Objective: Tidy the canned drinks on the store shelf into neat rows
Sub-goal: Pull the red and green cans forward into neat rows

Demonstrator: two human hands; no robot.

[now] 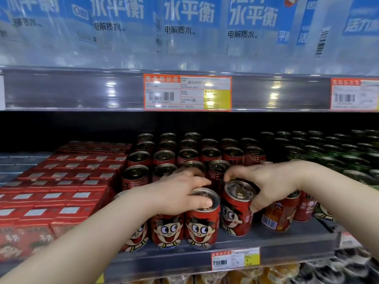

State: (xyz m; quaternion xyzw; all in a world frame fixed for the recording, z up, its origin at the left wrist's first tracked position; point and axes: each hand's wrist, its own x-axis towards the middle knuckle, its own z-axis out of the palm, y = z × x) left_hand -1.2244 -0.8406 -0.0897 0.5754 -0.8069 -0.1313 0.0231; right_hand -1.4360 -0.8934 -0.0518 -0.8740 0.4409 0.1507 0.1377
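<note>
your left hand [178, 194] grips the upright red cartoon-face metal can [202, 224]; right hand [268, 185] grips the tilted red can [235, 214], likely to square the row.

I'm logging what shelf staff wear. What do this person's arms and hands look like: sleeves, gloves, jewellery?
The left forearm and right forearm are bare to the frame edge, no sleeve showing. The left hand and right hand wear no gloves; no watch, bracelet or ring shows.
</note>
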